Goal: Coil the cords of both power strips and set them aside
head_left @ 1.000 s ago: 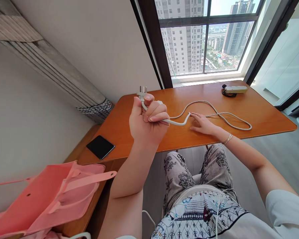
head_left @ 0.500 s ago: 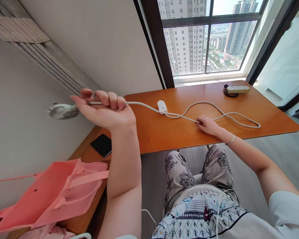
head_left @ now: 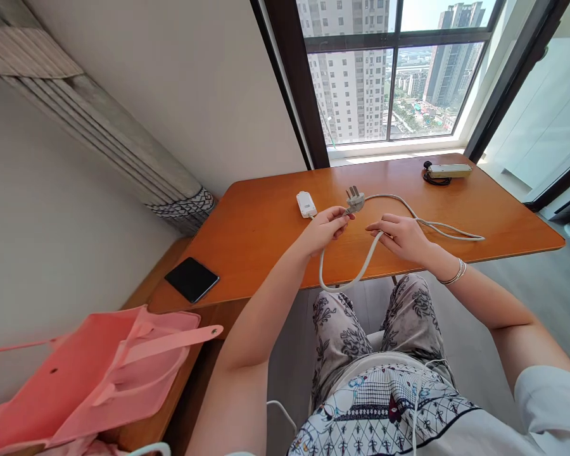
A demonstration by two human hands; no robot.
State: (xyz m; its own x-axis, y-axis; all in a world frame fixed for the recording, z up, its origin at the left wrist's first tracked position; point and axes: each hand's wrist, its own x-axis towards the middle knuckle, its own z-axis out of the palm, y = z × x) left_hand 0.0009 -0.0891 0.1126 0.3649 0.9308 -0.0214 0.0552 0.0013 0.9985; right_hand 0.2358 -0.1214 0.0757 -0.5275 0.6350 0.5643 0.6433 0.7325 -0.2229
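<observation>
My left hand (head_left: pixel 327 226) pinches a white power cord just behind its plug (head_left: pixel 355 201), whose metal prongs point up and away from me. From there the white cord (head_left: pixel 346 288) hangs in a loop over the table's front edge and rises to my right hand (head_left: pixel 401 237), whose fingers are closed on it. More of the cord lies crossed over itself on the table to the right. A small white socket block (head_left: pixel 306 204) rests on the tabletop, left of and beyond my left hand, with the cord leading out of it.
On the wooden table (head_left: pixel 266 253) a power strip (head_left: pixel 449 171) with a coiled black cord lies at the far right. A black tablet-like device (head_left: pixel 192 279) is at the left, near a pink open bag (head_left: pixel 118 373). A window (head_left: pixel 394 82) stands behind the table.
My left hand has come down from the upper left to the middle of the table, bringing the plug with it. The cord between my hands, stretched before, now sags in a loop.
</observation>
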